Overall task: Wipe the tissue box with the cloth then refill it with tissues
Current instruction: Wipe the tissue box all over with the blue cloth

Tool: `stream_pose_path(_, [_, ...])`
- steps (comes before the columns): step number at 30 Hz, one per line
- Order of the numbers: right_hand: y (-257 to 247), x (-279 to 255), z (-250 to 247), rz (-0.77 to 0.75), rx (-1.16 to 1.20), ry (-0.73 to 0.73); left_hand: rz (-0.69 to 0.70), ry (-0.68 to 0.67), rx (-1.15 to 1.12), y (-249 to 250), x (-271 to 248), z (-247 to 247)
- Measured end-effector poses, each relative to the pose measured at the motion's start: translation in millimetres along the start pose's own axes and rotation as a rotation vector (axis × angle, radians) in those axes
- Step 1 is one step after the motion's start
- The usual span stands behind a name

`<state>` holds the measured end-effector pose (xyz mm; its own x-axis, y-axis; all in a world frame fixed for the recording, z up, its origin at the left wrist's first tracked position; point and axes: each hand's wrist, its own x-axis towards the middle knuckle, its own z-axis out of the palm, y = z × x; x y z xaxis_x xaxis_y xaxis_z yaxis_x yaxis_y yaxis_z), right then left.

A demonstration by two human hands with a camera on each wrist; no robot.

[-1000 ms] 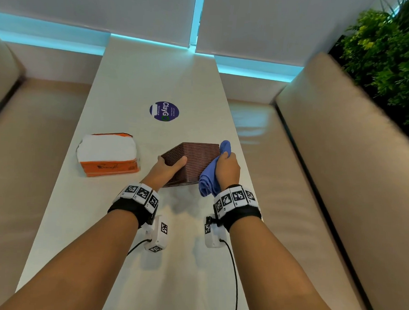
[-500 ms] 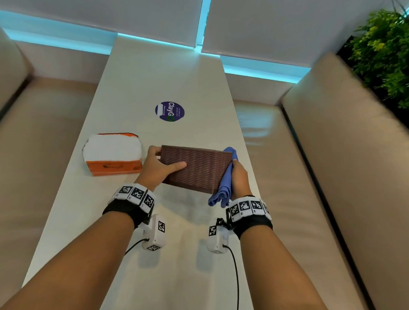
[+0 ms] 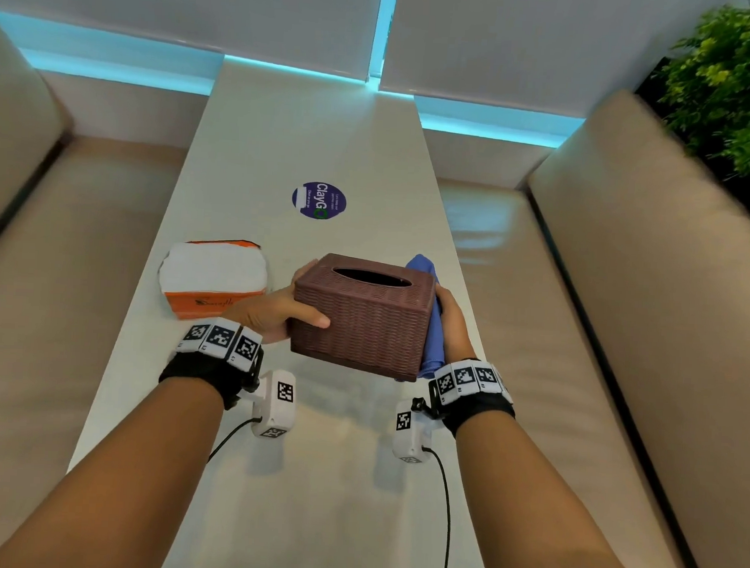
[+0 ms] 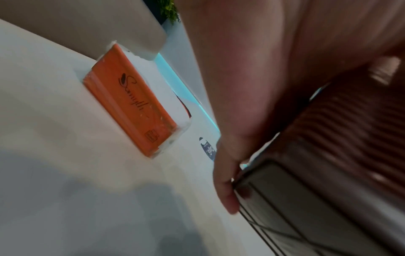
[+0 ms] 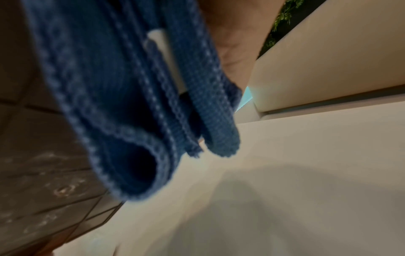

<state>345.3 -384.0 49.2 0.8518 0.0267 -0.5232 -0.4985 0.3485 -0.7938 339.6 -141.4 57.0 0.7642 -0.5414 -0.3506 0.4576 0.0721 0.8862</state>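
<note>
Long pale worktop [image 3: 311, 141] running up the middle of the frame, padded benches [image 3: 650, 298] either side. Lifted clear of it at centre frame: brown woven tissue box [image 3: 362, 322], slot uppermost, tilted a little, shadow visible beneath.

Left of centre, flat on the worktop and apart from the box: orange-and-white pack of tissues [image 3: 215, 275], unopened as far as can be told.

Pressed against the box's right wall, centre-right: folded blue cloth [image 3: 431, 330], loose end hanging below the box's bottom edge.

Left hand [image 3: 272, 313] clamped on the box's left end, thumb across the front face, fingers curled round the far and under sides. Right hand [image 3: 449, 322] wrapped over the cloth, squeezing it onto the box.

Risks, as judged:
- Box held in mid-air by side pressure alone; easing either hand to start a wipe stroke likely to let it twist or drop.
- Smooth underside seen in the left wrist view; poor purchase for fingertips [image 4: 228, 195].
- Dangling cloth end liable to snag the lower rim or slip out of the right hand.
- Base panel possibly loose; cannot tell.
</note>
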Motion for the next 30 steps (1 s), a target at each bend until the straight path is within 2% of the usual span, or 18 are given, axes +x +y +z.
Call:
stream_pose_path(4, [-1.8,1.2,2.5,-0.003,-0.025,-0.001,-0.029,-0.087,0.118,8.0,-5.9,-0.9])
stream_pose_path(6, [-1.7,1.0,7.1,0.013,-0.063,0.010,0.017,-0.032,0.182,8.3,-3.9,2.9])
stream_pose_path(10, [5.9,18.5,-0.7,-0.119,-0.476,0.071,0.148,0.136,0.215,-5.0,1.1,7.6])
stream_pose_path(12, [0.7,14.0,-0.5,-0.171,-0.596,0.040,0.180,0.226,0.273,-12.3,2.5,6.4])
stream_pose_path(15, [-11.1,11.8,-0.5,-0.202,-0.775,-0.005,0.110,0.379,0.310,-20.2,5.2,4.7])
stream_pose_path(21, [-42.4,9.6,9.7,-0.180,-1.303,-0.036,0.024,0.422,0.466,-26.9,10.4,7.8])
stream_pose_path(26, [-48.9,-1.0,42.9,-0.238,-1.305,-0.161,-0.009,0.389,0.619,-27.0,13.0,11.2])
stream_pose_path(30, [-43.3,-8.9,58.3,-0.215,-1.304,-0.246,-0.025,0.350,0.729,-23.6,10.0,8.4])
